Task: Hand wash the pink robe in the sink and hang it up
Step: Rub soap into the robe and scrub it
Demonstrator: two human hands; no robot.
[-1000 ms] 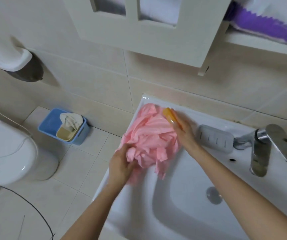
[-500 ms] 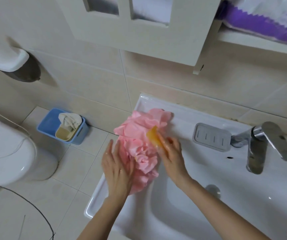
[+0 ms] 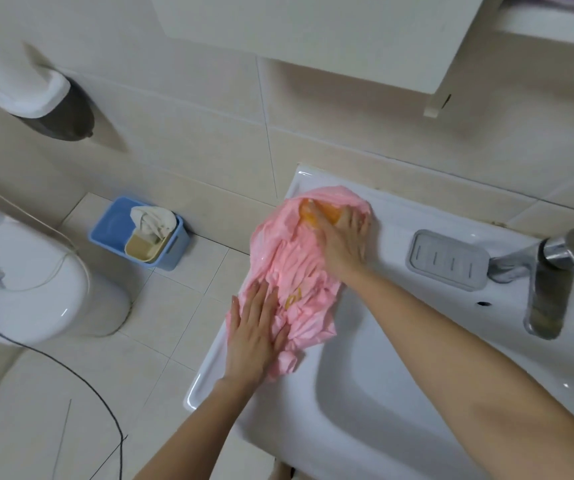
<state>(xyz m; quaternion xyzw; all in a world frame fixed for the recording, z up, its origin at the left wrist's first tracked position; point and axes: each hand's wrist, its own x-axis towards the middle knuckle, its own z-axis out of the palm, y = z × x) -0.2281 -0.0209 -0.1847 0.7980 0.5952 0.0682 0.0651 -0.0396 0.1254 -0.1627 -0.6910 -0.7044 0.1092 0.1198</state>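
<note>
While the left fingers (image 3: 258,306) are lying straight and close together, gripping nothing, the right fingers (image 3: 348,220) are curling over a glossy, rounded orange soap (image 3: 316,212) and pressing it into cloth. The left hand (image 3: 254,334) is pressing flat on the lower end of the robe (image 3: 289,265); the right hand (image 3: 344,244) is working at its upper end. The robe, thin, pink and heavily wrinkled, is lying bunched in the middle of the frame on the left rim of the sink (image 3: 209,368), one ragged fold trailing toward the basin. The sink is gleaming white and smooth. Right of the robe a grey, slotted, rounded-rectangle dish (image 3: 448,259) is sitting on the rim beside a chrome tap (image 3: 542,299). At left, on matte beige tiles, a blue plastic bin (image 3: 112,226) is standing near a glossy white toilet (image 3: 36,292).
</note>
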